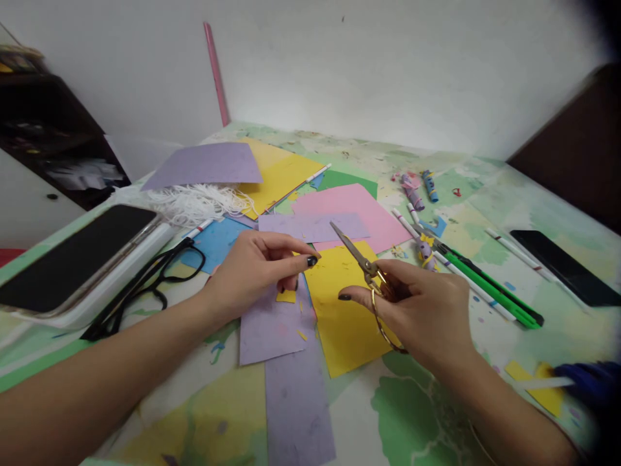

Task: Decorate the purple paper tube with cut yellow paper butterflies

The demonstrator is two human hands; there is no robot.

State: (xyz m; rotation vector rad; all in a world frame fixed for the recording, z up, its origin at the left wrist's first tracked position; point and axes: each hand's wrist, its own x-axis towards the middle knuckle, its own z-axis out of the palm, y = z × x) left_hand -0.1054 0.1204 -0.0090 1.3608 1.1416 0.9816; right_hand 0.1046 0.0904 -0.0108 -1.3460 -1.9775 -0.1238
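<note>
My right hand [417, 304] holds gold-handled scissors [361, 259], blades slightly apart and pointing up and left, over a yellow sheet [339, 323]. To the left, my left hand [272, 265] has thumb and forefinger pinched together; whatever lies between them is too small to make out. A small yellow paper piece [286, 296] shows just beneath the left fingers, above a purple sheet [272, 330]. Thin yellow scraps lie on that sheet. Behind the hands are a purple strip [315, 228] and a pink sheet [349, 200].
Black glasses [160, 278] and a phone on a white box [82, 259] are at left, near white yarn [194, 202]. At right lie a green cutter [490, 288], white sticks, rolled paper figures [429, 186] and another phone [567, 265].
</note>
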